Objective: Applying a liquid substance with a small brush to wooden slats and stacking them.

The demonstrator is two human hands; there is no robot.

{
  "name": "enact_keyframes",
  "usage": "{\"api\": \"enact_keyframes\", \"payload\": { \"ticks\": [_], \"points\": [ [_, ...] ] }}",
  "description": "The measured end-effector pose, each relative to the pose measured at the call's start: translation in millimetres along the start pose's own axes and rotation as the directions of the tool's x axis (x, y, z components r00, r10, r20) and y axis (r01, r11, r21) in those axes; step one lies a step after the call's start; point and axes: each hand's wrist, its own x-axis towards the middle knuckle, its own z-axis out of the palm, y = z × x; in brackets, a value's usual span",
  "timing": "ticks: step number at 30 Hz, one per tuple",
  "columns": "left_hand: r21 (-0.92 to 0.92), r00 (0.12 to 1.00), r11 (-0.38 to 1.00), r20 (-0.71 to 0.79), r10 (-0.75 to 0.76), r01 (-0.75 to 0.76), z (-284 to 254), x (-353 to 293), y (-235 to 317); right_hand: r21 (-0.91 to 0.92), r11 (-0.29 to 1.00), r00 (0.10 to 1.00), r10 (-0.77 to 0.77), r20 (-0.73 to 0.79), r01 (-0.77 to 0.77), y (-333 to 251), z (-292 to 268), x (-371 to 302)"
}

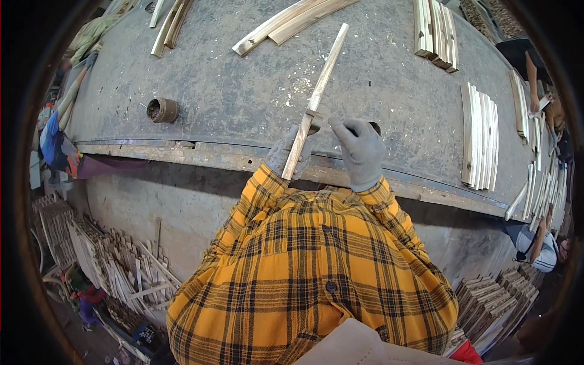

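Observation:
My gloved left hand (285, 152) is closed round the lower part of a long, slim wooden strip (319, 88) that slants up and away over the grey table's near edge. A small, flat, brownish-grey piece (314, 115) lies against the strip just above that hand; its kind cannot be made out. To the right of the strip, my gloved right hand (360, 152) has its thumb and fingers drawn together, pointing toward the flat piece. A dark end (375, 128) shows behind its knuckles, but what the fingers grip is hidden.
On the grey tabletop (231, 91) stands a brown pot (163, 111) to the left. Curved wooden pieces (286, 27) lie at the far side, bundled strips (479, 137) at the right. Wood shavings are scattered about. Stacked wood (128, 267) fills the floor at lower left; other people work at the right.

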Motion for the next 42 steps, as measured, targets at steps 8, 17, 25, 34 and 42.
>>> {"api": "enact_keyframes", "payload": {
  "ticks": [8,17,25,34,42],
  "points": [
    [0.160,1.000,0.987,-0.016,0.000,0.002,-3.7,2.5,-0.1,-0.084,0.996,0.999,0.003,-0.034,-0.006,0.3,-14.6,4.6],
    [0.146,0.997,0.989,-0.066,0.029,-0.019,4.9,2.5,-1.0,0.033,0.999,0.999,0.021,0.041,-0.022,-2.3,-13.6,0.3],
    [0.168,0.985,0.985,-0.172,-0.009,0.038,17.9,4.3,0.6,-0.128,0.991,0.998,-0.031,0.045,0.037,-2.1,-16.3,-11.1],
    [0.233,0.967,0.972,-0.248,0.057,0.002,9.5,11.8,-1.0,-0.050,0.999,1.000,0.000,-0.020,-0.001,2.6,-10.0,-2.1],
    [0.297,0.919,0.955,-0.373,0.129,-0.014,7.6,14.3,-0.1,0.099,0.992,0.995,0.082,-0.063,-0.076,4.2,-12.1,8.9]
  ]
}}
